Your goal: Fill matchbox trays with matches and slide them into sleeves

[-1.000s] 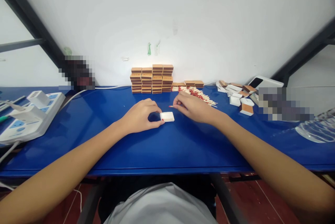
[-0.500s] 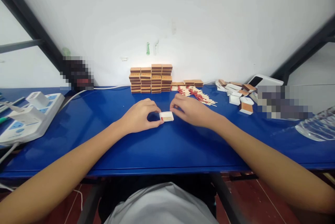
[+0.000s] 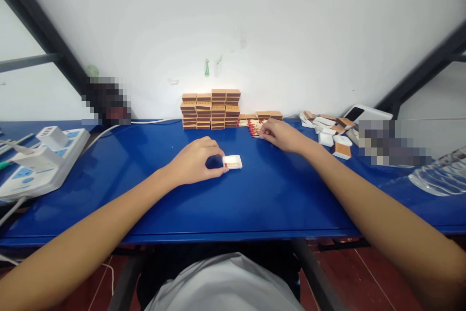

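A small white matchbox tray (image 3: 235, 160) lies on the blue table, with a few red-tipped matches along its near side. My left hand (image 3: 200, 160) grips the tray's left end between thumb and fingers. Farther back, my right hand (image 3: 278, 135) is at the pile of loose matches (image 3: 254, 128), its thumb and fingertips pinched together at the heap. Whether a match is between those fingers is too small to make out. The hand covers the right part of the pile.
Brown matchboxes (image 3: 211, 112) stand stacked against the wall, with a few more (image 3: 269, 115) behind the matches. Loose trays and sleeves (image 3: 327, 131) lie to the right, near a white device (image 3: 371, 117). A power strip (image 3: 40, 170) with plugs sits at the left.
My right hand has moved from beside the tray back and to the right, to the match pile. My left hand stays on the tray.
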Tool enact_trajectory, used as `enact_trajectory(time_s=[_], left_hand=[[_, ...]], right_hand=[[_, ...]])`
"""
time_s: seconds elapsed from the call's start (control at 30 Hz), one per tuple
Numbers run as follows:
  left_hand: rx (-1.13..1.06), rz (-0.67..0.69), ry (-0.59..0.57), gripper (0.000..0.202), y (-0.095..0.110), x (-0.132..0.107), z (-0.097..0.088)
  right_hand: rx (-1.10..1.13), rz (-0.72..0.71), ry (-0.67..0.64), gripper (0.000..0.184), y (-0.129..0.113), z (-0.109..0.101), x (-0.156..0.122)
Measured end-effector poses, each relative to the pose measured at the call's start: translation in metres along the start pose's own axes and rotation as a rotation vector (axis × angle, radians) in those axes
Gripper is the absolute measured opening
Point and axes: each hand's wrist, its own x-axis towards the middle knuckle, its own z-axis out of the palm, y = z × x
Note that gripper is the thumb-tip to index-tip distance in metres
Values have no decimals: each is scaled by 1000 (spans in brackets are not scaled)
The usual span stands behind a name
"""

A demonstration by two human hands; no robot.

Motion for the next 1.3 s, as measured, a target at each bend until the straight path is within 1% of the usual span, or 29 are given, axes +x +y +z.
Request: enact_trajectory(time_s=[0.1, 0.2, 0.27, 0.33, 0.4, 0.47, 0.53, 0.63, 0.73, 0.87, 1.0, 1.07, 1.17, 1.23, 1.3], left_hand=[[1, 4, 2, 25, 0, 0, 0], [1, 5, 8, 24, 0, 0, 0], [2, 2, 11, 24, 0, 0, 1], [-1, 0, 11, 24, -1, 0, 1], [-1, 1, 8, 24, -1, 0, 1], [5, 4, 8, 24, -2, 0, 2], [10, 8, 16, 24, -2, 0, 2], [11, 20, 20, 23, -3, -1, 3], [12, 20, 17, 22, -4, -1, 4], [10, 6, 13, 22, -4, -1, 4], [17, -14, -1, 26, -3, -1, 3], [21, -25, -10, 30, -3, -1, 3], [22, -42, -28, 35, -3, -1, 3], [19, -51, -47, 34, -3, -2, 3], [17, -56, -60, 32, -3, -2, 3]], right_hand=[[-14, 8, -26, 16, -3, -1, 0], [-12, -11, -16, 18, -17, -7, -3], [28, -51, 6, 20, -35, -11, -7], [85, -105, 11, 21, -59, -14, -12], [141, -149, -15, 20, -84, -15, -18], [174, -170, -68, 18, -106, -15, -22], [159, -177, -108, 16, -120, -13, -26], [104, -173, -132, 13, -130, -11, -27], [103, -174, -148, 12, -133, -8, -27], [178, -158, -161, 10, -132, -5, -28], [264, -152, -138, 11, -131, -3, -27], [277, -158, -108, 13, -126, -4, -24], [187, -104, -1, 19, -104, -7, -18], [58, -12, 73, 16, -79, -9, -14], [-53, 83, 94, 13, -49, -9, -10]])
